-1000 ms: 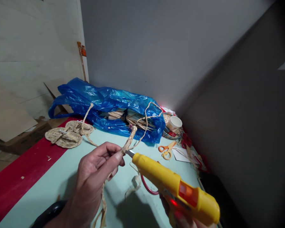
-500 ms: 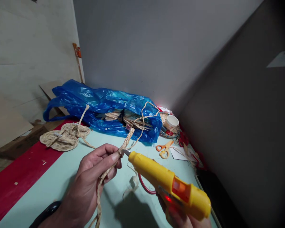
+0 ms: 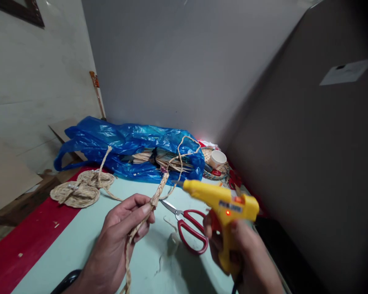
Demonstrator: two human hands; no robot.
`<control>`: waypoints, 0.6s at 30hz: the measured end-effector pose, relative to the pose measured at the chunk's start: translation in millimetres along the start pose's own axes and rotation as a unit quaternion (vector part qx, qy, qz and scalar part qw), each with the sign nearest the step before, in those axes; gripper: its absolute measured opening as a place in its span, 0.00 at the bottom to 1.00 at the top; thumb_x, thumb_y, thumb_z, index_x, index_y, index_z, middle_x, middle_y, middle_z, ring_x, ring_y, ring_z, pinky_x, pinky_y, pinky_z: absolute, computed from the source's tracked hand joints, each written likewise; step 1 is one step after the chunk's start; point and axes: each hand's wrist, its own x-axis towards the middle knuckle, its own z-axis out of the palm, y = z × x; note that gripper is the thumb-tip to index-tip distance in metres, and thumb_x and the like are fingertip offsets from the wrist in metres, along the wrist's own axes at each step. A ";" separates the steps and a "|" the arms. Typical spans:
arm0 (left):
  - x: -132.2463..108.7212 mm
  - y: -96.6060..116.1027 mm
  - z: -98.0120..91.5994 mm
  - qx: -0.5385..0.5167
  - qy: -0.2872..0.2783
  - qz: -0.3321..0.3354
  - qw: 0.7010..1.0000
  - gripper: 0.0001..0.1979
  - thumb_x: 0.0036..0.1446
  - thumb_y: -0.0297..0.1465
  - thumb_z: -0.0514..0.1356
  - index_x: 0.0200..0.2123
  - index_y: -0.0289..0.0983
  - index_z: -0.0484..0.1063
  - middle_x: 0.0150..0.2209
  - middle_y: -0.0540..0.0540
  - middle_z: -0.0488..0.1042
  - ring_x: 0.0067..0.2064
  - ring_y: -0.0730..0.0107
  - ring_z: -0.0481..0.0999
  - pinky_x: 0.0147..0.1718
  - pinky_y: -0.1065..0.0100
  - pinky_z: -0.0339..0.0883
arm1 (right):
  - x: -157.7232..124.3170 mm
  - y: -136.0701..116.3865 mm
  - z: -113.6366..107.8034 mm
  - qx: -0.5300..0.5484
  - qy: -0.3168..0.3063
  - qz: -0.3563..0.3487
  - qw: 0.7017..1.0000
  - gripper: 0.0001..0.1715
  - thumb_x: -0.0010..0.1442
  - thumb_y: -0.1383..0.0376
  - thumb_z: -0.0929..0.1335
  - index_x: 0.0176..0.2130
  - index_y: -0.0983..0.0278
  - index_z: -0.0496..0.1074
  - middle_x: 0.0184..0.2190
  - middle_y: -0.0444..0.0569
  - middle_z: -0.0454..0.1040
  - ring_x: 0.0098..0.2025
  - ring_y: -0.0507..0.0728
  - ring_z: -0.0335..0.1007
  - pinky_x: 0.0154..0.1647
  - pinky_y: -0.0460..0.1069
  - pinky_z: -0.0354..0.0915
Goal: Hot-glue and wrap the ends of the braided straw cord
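Observation:
Between the thumb and fingers of my left hand (image 3: pixel 119 232) is a braided straw cord (image 3: pixel 161 187), its thicker end pointing up and away while a thinner tail hangs below. My right hand (image 3: pixel 245 249) is wrapped round the handle of a yellow glue gun (image 3: pixel 221 198) with a lit red light. The nozzle points left, apart from the braid. Red-handled scissors (image 3: pixel 191 228) lie on the table between my hands. Two coiled straw ovals (image 3: pixel 75 194) with a cord end standing up rest at the left.
A blue plastic bag (image 3: pixel 131 134) holding straw strips (image 3: pixel 144 156) lies along the back. Beyond the glue gun stands a woven basket (image 3: pixel 208 154) with a white cup (image 3: pixel 217 158). The pale green tabletop (image 3: pixel 88 228) has a red strip (image 3: pixel 24 228) at left.
The glue gun has moved up and away to the right, off the braid, and tilted more level. The scissors now show fully. The left hand keeps its hold; the view has shifted slightly.

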 end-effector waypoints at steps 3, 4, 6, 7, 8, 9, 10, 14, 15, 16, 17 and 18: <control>0.9 -1.2 0.2 0.013 -0.004 -0.004 1.000 0.12 0.44 0.33 0.75 0.28 0.37 0.77 0.22 0.50 0.75 0.23 0.79 0.63 0.23 0.80 0.61 | 21.5 -4.6 -5.7 0.185 0.054 0.056 0.980 0.23 0.64 0.46 0.70 0.40 0.63 0.78 0.23 0.43 0.69 0.19 0.47 0.57 0.15 0.38 0.59; 1.2 -1.7 0.2 0.017 -0.007 -0.005 1.000 0.11 0.44 0.33 0.75 0.28 0.37 0.77 0.22 0.50 0.75 0.23 0.79 0.62 0.23 0.80 0.60 | 27.8 -3.6 -9.7 0.251 0.086 0.074 0.961 0.20 0.64 0.49 0.71 0.39 0.63 0.77 0.24 0.44 0.71 0.19 0.46 0.56 0.13 0.37 0.56; 1.5 -2.9 0.4 0.021 -0.016 -0.007 1.000 0.11 0.45 0.33 0.74 0.28 0.36 0.77 0.22 0.50 0.75 0.22 0.80 0.61 0.21 0.80 0.58 | 37.4 1.9 -21.2 0.277 0.107 0.109 0.949 0.14 0.65 0.56 0.70 0.36 0.64 0.75 0.23 0.44 0.70 0.17 0.45 0.54 0.13 0.37 0.57; 1.3 -3.4 0.5 0.022 -0.020 -0.009 1.000 0.10 0.44 0.32 0.74 0.28 0.36 0.77 0.22 0.50 0.75 0.22 0.80 0.60 0.21 0.80 0.57 | 40.7 5.9 -28.3 0.282 0.111 0.122 0.945 0.14 0.65 0.57 0.70 0.34 0.65 0.74 0.22 0.44 0.70 0.16 0.44 0.54 0.13 0.37 0.58; 0.9 -3.7 0.6 0.023 -0.025 -0.011 0.999 0.10 0.44 0.32 0.74 0.28 0.36 0.77 0.22 0.50 0.74 0.21 0.80 0.60 0.21 0.80 0.57 | 42.9 10.2 -35.8 0.284 0.110 0.137 0.943 0.14 0.64 0.58 0.70 0.34 0.66 0.74 0.22 0.45 0.70 0.16 0.45 0.55 0.13 0.37 0.58; 0.1 -4.0 0.7 0.024 -0.028 -0.013 0.999 0.10 0.44 0.32 0.74 0.28 0.36 0.77 0.22 0.50 0.75 0.21 0.80 0.60 0.21 0.80 0.57 | 44.2 14.6 -43.4 0.285 0.106 0.152 0.940 0.12 0.63 0.59 0.70 0.35 0.67 0.75 0.23 0.46 0.71 0.17 0.45 0.59 0.14 0.37 0.60; -0.8 -4.1 0.8 0.025 -0.031 -0.015 0.999 0.10 0.43 0.32 0.74 0.28 0.36 0.78 0.22 0.49 0.75 0.22 0.80 0.60 0.21 0.80 0.58 | 44.8 18.8 -50.6 0.285 0.100 0.166 0.939 0.12 0.61 0.60 0.71 0.36 0.69 0.76 0.24 0.47 0.71 0.18 0.46 0.61 0.13 0.37 0.61; -4.7 -3.8 1.5 0.029 -0.035 -0.024 0.999 0.12 0.40 0.32 0.76 0.27 0.36 0.79 0.21 0.47 0.76 0.22 0.78 0.63 0.21 0.79 0.60 | 43.1 32.1 -71.8 0.263 0.087 0.205 0.939 0.13 0.60 0.63 0.73 0.41 0.70 0.77 0.25 0.48 0.73 0.21 0.50 0.70 0.11 0.38 0.61; -5.3 -3.6 1.8 0.030 -0.036 -0.026 0.999 0.12 0.39 0.32 0.76 0.27 0.36 0.79 0.21 0.48 0.76 0.22 0.78 0.63 0.21 0.80 0.60 | 42.0 34.4 -74.8 0.254 0.087 0.207 0.941 0.12 0.62 0.62 0.73 0.42 0.70 0.76 0.26 0.47 0.74 0.22 0.50 0.72 0.13 0.39 0.63; -5.7 -3.3 2.2 0.031 -0.035 -0.027 0.999 0.12 0.39 0.32 0.76 0.27 0.36 0.80 0.21 0.48 0.76 0.22 0.78 0.63 0.21 0.80 0.60 | 40.8 36.3 -77.0 0.244 0.089 0.204 0.944 0.12 0.65 0.61 0.71 0.43 0.69 0.76 0.27 0.46 0.75 0.23 0.50 0.73 0.16 0.40 0.65; -6.1 -3.0 2.7 0.030 -0.035 -0.027 0.999 0.12 0.38 0.32 0.76 0.27 0.37 0.80 0.22 0.49 0.76 0.22 0.78 0.64 0.21 0.80 0.60 | 39.4 37.7 -78.5 0.233 0.090 0.198 0.948 0.13 0.68 0.60 0.70 0.43 0.69 0.75 0.29 0.45 0.75 0.24 0.49 0.73 0.19 0.41 0.68; -6.5 -2.7 3.4 0.030 -0.032 -0.029 0.999 0.12 0.37 0.31 0.76 0.28 0.37 0.80 0.22 0.49 0.77 0.23 0.78 0.65 0.21 0.80 0.61 | 37.9 38.8 -79.1 0.219 0.092 0.191 0.952 0.14 0.70 0.58 0.68 0.44 0.68 0.74 0.30 0.44 0.76 0.25 0.49 0.73 0.23 0.43 0.70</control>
